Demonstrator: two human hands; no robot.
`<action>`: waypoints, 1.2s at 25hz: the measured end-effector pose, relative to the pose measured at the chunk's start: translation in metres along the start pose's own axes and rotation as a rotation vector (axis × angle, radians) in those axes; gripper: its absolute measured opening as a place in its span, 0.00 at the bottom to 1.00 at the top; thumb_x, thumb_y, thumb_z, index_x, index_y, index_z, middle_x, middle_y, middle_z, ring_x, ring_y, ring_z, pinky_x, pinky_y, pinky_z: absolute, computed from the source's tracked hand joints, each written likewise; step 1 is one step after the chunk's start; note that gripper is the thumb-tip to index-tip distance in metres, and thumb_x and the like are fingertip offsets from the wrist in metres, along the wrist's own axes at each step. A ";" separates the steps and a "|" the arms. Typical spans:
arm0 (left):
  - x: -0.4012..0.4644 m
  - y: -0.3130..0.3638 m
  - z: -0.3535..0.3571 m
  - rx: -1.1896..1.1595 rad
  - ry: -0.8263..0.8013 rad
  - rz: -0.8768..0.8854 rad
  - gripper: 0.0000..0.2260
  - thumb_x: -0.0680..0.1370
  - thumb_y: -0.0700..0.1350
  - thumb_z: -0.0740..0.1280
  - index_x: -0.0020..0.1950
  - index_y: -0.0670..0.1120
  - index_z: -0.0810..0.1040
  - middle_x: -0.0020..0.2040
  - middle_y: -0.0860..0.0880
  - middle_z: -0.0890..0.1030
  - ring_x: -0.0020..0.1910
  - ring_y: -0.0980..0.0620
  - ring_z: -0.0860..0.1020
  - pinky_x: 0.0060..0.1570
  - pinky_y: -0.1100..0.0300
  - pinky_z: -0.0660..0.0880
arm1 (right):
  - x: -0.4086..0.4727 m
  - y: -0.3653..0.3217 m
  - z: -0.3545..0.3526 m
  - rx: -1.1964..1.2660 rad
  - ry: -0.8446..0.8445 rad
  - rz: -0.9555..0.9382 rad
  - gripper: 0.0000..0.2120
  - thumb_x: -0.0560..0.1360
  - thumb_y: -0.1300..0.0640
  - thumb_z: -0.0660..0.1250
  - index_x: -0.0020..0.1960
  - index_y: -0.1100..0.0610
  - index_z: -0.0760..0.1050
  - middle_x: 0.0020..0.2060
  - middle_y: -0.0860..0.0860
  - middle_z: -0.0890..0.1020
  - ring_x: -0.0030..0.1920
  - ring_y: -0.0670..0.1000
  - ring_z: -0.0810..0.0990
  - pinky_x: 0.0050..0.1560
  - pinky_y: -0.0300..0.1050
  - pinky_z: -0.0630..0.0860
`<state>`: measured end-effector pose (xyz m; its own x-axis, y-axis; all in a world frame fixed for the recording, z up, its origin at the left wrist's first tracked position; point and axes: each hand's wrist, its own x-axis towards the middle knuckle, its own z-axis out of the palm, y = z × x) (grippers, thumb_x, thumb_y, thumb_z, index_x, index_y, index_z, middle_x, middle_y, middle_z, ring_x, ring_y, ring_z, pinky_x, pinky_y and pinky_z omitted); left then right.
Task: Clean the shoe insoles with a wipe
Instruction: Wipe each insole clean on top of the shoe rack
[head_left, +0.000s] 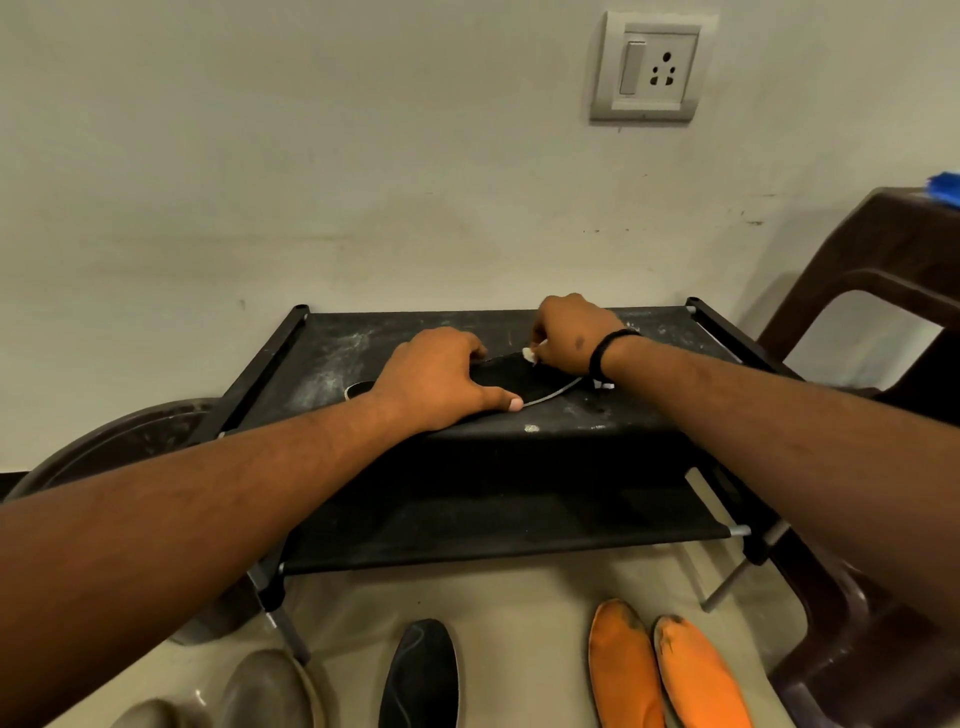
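A dark insole (524, 384) with a pale edge lies on the dusty top shelf of a black shoe rack (332, 348). My left hand (441, 379) lies across its left part, thumb pressed at the near edge and fingers curled over the far edge. My right hand (566, 332) pinches a small white wipe (530, 354) against the insole's far end. A dark band circles my right wrist. Part of the insole is hidden under both hands.
On the floor in front of the rack lie a black shoe (421, 675), two orange shoes (670, 675) and grey-green shoes (265, 691). A brown plastic chair (883, 270) stands at the right, a round dark tub (119, 452) at the left. A wall socket (649, 67) is above.
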<state>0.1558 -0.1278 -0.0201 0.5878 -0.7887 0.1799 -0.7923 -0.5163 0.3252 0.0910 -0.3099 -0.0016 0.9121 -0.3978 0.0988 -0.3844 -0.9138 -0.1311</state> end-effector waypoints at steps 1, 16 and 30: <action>0.000 0.001 -0.001 -0.002 -0.005 -0.003 0.33 0.65 0.71 0.72 0.62 0.50 0.81 0.55 0.52 0.83 0.54 0.52 0.80 0.58 0.48 0.77 | -0.002 0.012 -0.005 -0.075 0.013 0.055 0.09 0.75 0.53 0.69 0.52 0.57 0.79 0.48 0.55 0.82 0.47 0.56 0.81 0.50 0.52 0.80; -0.001 -0.057 -0.039 -0.386 -0.221 -0.111 0.16 0.70 0.31 0.76 0.54 0.46 0.86 0.46 0.48 0.87 0.46 0.56 0.83 0.56 0.62 0.76 | -0.039 -0.057 -0.013 0.151 -0.191 -0.320 0.05 0.72 0.60 0.69 0.40 0.57 0.83 0.37 0.50 0.84 0.38 0.49 0.81 0.44 0.44 0.79; 0.003 -0.065 -0.031 -0.416 -0.154 -0.143 0.13 0.70 0.31 0.76 0.50 0.45 0.86 0.42 0.48 0.87 0.44 0.54 0.85 0.59 0.57 0.78 | -0.007 0.008 -0.006 -0.126 0.014 0.114 0.10 0.76 0.54 0.68 0.55 0.58 0.78 0.49 0.56 0.81 0.46 0.57 0.80 0.50 0.52 0.80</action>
<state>0.2145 -0.0862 -0.0122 0.6302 -0.7761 -0.0237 -0.5535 -0.4704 0.6873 0.0805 -0.3151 0.0025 0.8598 -0.5000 0.1037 -0.5010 -0.8652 -0.0179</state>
